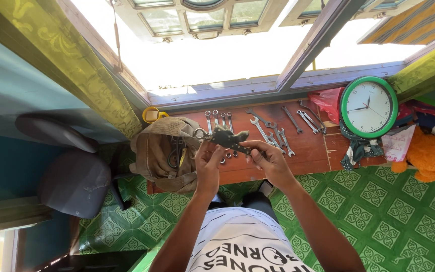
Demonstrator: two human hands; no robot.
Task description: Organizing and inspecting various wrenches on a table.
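Both my hands are raised over a low wooden table [308, 151]. My left hand [207, 163] and my right hand [268, 158] together hold a dark, greasy strap-like tool [227, 137] with a metal ring at its left end and small studs along its right part. My left fingers pinch it near the ring end, and my right fingers grip its right end. Behind it on the table lie several metal wrenches [273, 132] in a row.
An open brown tool bag [164, 151] sits at the table's left end, a yellow cup [150, 115] behind it. A green-rimmed wall clock [368, 107] leans at the right, beside red plastic, cloth and an orange plush toy [429, 156]. A grey chair [76, 181] stands left. Green patterned floor below.
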